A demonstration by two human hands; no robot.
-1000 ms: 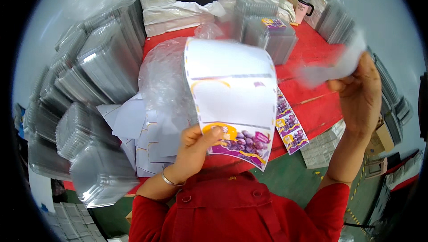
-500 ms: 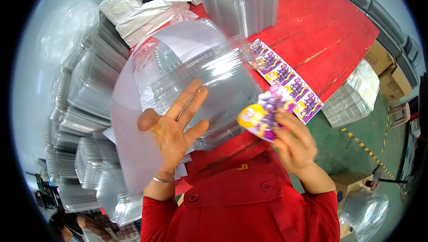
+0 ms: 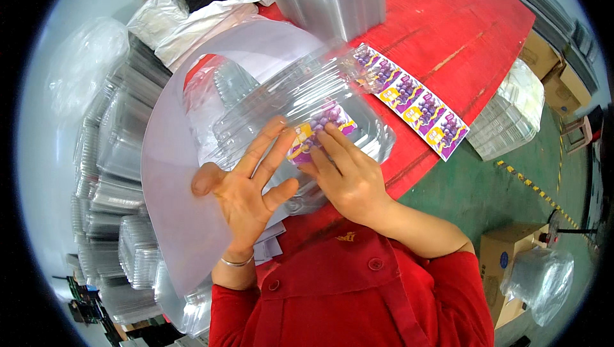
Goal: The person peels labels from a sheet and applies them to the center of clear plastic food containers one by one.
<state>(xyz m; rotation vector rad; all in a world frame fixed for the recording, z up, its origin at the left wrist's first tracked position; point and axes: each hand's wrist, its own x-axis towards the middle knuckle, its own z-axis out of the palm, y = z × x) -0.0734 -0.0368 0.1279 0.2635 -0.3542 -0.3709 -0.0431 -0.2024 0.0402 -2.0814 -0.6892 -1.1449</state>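
Label [image 3: 340, 120] with purple grapes lies on the clear plastic container [image 3: 377, 142], in the head view. Your right hand [image 3: 350, 184] is unclenched, its fingers resting on this label. Your left hand [image 3: 248, 200] has spread fingers; a pale sheet [image 3: 176, 212] curves against it, but whether gripped, I cannot tell. A label strip [image 3: 412, 104] lies on the red table [image 3: 473, 33].
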